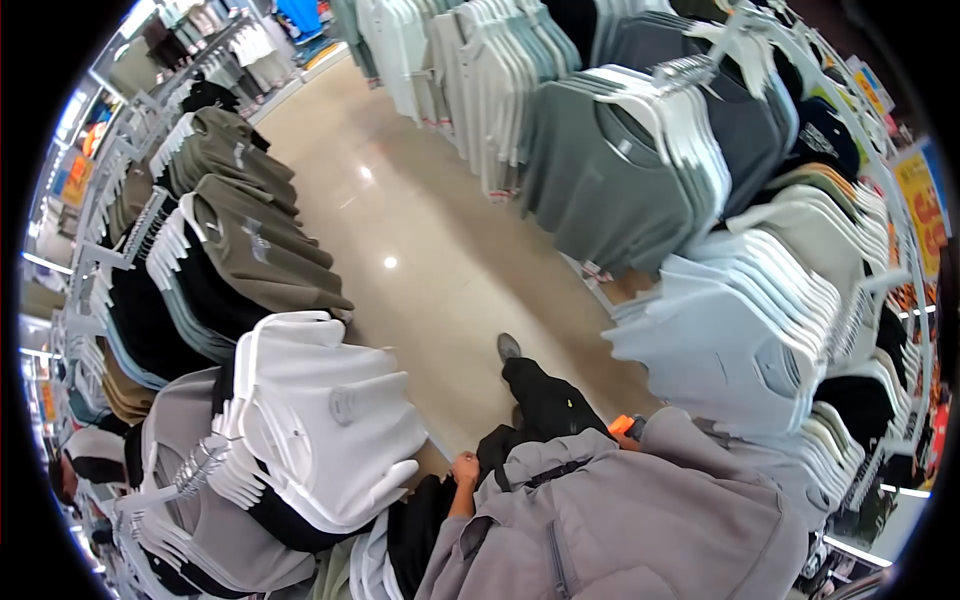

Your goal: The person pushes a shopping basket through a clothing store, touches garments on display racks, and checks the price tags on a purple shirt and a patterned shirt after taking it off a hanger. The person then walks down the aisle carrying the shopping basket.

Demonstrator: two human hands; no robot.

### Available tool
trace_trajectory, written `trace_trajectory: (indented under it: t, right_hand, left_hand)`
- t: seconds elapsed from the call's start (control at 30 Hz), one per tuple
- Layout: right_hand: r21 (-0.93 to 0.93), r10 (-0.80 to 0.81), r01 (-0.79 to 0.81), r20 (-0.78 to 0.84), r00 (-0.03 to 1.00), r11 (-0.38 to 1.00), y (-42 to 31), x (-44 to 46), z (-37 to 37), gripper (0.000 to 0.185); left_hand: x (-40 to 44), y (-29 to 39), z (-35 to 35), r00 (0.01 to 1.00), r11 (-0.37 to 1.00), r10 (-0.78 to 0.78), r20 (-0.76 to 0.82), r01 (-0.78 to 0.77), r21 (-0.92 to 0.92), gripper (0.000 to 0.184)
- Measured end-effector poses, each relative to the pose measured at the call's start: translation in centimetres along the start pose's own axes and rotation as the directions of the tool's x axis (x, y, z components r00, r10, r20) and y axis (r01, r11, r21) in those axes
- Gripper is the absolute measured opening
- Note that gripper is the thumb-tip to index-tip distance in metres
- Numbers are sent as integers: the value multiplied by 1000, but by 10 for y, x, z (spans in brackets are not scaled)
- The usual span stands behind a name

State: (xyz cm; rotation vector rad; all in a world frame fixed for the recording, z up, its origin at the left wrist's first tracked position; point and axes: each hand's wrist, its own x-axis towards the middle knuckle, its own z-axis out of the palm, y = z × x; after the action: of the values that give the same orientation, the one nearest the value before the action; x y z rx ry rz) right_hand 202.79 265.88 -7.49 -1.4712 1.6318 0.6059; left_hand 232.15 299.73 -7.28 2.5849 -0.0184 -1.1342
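My left hand (465, 467) hangs low at my left side, beside my black trousers (548, 397) and the hanging black clothes (420, 530). Its fingers are curled closed; whether anything is inside them I cannot make out. On the other side, my right hand (627, 441) shows only in part past the grey sleeve of my jacket (680, 445). It is closed around a small bright orange and dark object (622, 425), whose kind is hidden. White hooded sweatshirts (340, 410) hang on a rack close to my left.
A shiny beige aisle floor (390, 220) runs forward between clothes racks. Olive sweatshirts (265, 245) hang at left. Grey-green tops (610, 170) and pale blue tops (720, 335) hang at right. Metal rack arms (150, 500) stick out. My shoe (508, 346) is on the floor.
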Motion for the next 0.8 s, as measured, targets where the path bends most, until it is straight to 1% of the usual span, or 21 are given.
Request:
trace_trajectory:
  t: [0.07, 0.13, 0.17, 0.23, 0.27, 0.3, 0.37, 0.4, 0.43, 0.5, 0.53, 0.57, 0.63, 0.67, 0.73, 0.8]
  right_hand:
    - [-1, -8, 8, 11, 1000, 1000, -36, 14, -3, 42]
    - [2, -2, 2, 16, 1000, 1000, -70, 29, 0, 42]
    - [21, -6, 6, 27, 1000, 1000, -82, 31, 2, 42]
    - [47, 3, -5, 35, 999, 999, -113, 40, 6, 42]
    - [55, 5, -7, 35, 999, 998, -129, 46, 6, 42]
    - [61, 10, -12, 33, 999, 998, -142, 51, 6, 42]
    - [80, 17, -19, 27, 999, 997, -166, 59, 8, 42]
    - [92, 26, -28, 24, 999, 995, -177, 62, 5, 42]
    - [103, 37, -38, 16, 999, 994, -185, 64, 4, 42]
    - [126, 64, -63, -4, 998, 990, -197, 69, 1, 42]
    - [136, 80, -77, -17, 997, 988, -202, 73, -5, 42]
    - [145, 98, -93, -28, 995, 985, -207, 72, -9, 42]
    - [178, 137, -126, -50, 989, 976, -215, 71, -13, 42]
    - [196, 157, -143, -60, 986, 970, -220, 71, -13, 42]
    - [232, 205, -180, -90, 975, 956, -229, 69, -15, 42]
    - [277, 259, -219, -117, 959, 935, -235, 61, -13, 42]
  left_hand:
    - [27, -2, 1, 1000, 1000, -9, -22, 9, 4, 22]
    - [47, -6, -1, 998, 997, 48, 31, -46, -64, 24]
    - [54, -5, -9, 999, 998, 42, 26, -41, -44, 24]
    - [72, 8, -25, 998, 993, 21, 54, -15, -115, 25]
    - [73, 24, -38, 1000, 993, -17, 9, 18, -116, 25]
    - [78, 39, -53, 1000, 994, -23, 10, 24, -102, 25]
    - [92, 63, -81, 997, 995, 73, -24, -75, -67, 24]
    - [99, 78, -92, 998, 996, 53, -37, -56, -69, 23]
    - [108, 91, -104, 998, 997, 59, -30, -60, -45, 23]
    - [123, 119, -125, 995, 997, 74, -69, -76, -18, 23]
    - [128, 136, -137, 994, 996, 77, -75, -80, -39, 21]
    - [143, 141, -143, 993, 995, 94, -65, -96, -24, 21]
    - [171, 158, -161, 979, 982, 186, -87, -188, -20, 20]
    - [182, 169, -171, 976, 978, 206, -75, -207, -6, 20]
    - [206, 196, -192, 967, 969, 241, -79, -235, 74, 19]
    - [241, 210, -211, 956, 952, 290, -51, -283, 112, 19]
